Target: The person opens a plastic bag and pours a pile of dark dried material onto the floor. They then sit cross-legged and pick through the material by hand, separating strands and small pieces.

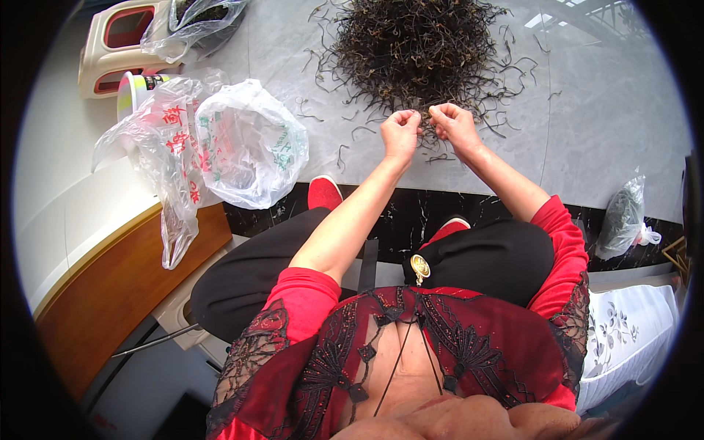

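Note:
A large heap of dark, thin, curled dried plant strands (415, 49) lies on the grey tiled floor at the top middle, with loose strands scattered round it. At the heap's near edge, my left hand (402, 132) pinches something small between thumb and fingertips. Close beside it on the right, my right hand (454, 125) is likewise pinched on a small piece. The fingertips nearly meet, and the pieces look like bits of the dark strands, though they are too small to make out fully.
Left of the heap stand an open plastic bag (291, 144), a crumpled printed bag (170, 148), a bright tub (127, 93) and a cream plastic stool (94, 66) near another filled bag (204, 25). A tied bag of dark material (621, 220) lies at right. Red shoes (324, 192) are below.

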### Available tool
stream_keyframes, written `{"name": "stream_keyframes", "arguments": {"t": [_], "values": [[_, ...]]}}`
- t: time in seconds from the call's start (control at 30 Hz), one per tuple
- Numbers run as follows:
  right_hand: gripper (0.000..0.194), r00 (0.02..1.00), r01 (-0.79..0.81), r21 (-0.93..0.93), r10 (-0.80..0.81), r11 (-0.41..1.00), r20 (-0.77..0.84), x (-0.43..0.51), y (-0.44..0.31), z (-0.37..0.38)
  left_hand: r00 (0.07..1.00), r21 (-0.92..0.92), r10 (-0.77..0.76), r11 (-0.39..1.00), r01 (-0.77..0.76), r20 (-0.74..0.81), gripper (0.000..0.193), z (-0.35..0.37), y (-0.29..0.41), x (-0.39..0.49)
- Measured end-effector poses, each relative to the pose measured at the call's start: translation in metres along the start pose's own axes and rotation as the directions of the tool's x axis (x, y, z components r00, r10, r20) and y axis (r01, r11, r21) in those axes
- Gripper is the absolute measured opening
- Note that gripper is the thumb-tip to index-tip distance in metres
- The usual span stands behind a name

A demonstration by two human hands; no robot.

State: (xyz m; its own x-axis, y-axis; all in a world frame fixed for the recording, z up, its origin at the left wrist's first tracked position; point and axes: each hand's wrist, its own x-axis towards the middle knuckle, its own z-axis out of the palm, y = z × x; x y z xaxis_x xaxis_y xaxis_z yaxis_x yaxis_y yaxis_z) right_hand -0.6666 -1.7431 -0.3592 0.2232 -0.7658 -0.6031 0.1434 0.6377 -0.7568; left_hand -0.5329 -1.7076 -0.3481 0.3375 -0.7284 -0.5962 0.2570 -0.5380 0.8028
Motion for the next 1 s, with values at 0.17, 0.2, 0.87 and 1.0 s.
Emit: {"name": "stream_keyframes", "arguments": {"t": [0.17, 0.2, 0.87, 1.0], "values": [[0.012, 0.999, 0.055, -0.215, -0.054, 0.975, 0.011, 0.004, 0.011, -0.008, 0.96, -0.209, -0.274, 0.937, 0.28, 0.058, 0.013, -0.018, 0.006, 0.008], [0.013, 0.996, 0.089, -0.27, -0.082, 0.959, 0.037, 0.004, 0.014, -0.009, 0.946, -0.282, -0.31, 0.903, 0.324, 0.092, 0.012, -0.022, 0.007, 0.009], [0.027, 0.948, 0.121, -0.432, 0.025, 0.893, 0.318, -0.007, 0.014, -0.008, 0.933, -0.407, -0.251, 0.848, 0.34, 0.256, 0.009, -0.026, -0.006, 0.005], [0.024, 0.972, 0.215, -0.478, -0.137, 0.852, 0.192, -0.007, 0.013, -0.01, 0.979, -0.176, -0.077, 0.978, 0.111, 0.187, 0.01, -0.029, -0.007, 0.002]]}}
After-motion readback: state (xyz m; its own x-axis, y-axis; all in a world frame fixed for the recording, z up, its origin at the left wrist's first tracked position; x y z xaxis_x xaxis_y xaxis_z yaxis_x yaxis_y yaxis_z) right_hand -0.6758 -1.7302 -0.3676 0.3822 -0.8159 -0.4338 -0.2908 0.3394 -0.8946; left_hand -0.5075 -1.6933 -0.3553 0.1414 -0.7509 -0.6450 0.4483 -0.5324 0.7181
